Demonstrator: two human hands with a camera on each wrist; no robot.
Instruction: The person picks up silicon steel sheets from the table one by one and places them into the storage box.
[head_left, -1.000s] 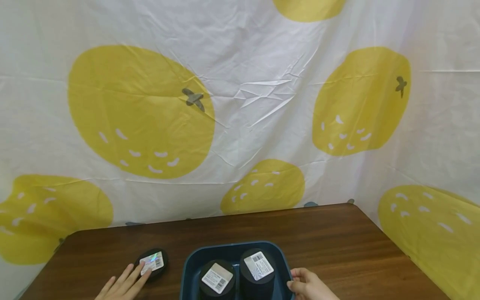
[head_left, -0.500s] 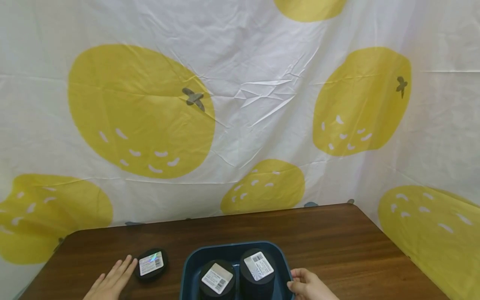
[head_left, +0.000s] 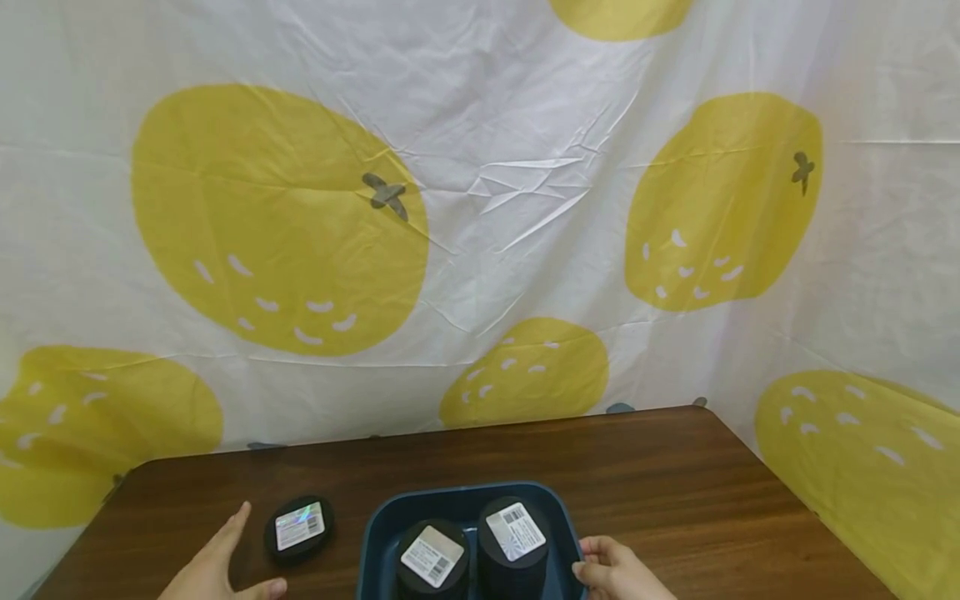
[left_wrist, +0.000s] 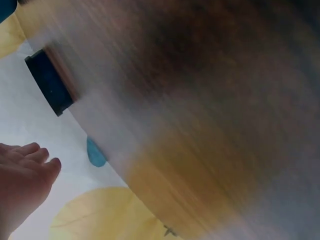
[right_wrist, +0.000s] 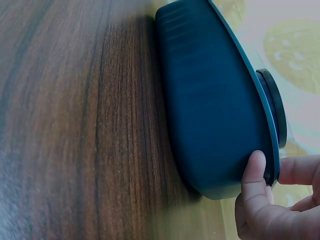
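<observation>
My left hand (head_left: 212,560) is beside a short black round container (head_left: 298,531) with a white barcode label on top, its thumb spread away from the straight fingers and nothing held. In the left wrist view that container (left_wrist: 49,82) appears as a low dark cylinder standing apart from the hand (left_wrist: 27,175). My right hand (head_left: 618,570) pinches the right rim of a dark blue tray (head_left: 465,493). The right wrist view has the thumb outside the tray's wall (right_wrist: 215,100) and a finger over the rim. Inside the tray stand two taller black round containers (head_left: 432,557) (head_left: 514,542) with similar labels.
The brown wooden table (head_left: 637,467) carries the tray and the loose container. Behind it hangs a white cloth (head_left: 487,275) with large yellow fruit prints, which also runs down the right side.
My left hand has come off the loose container's top, moved left and toward me, and turned with its thumb spread. The right hand and the tray stay in place.
</observation>
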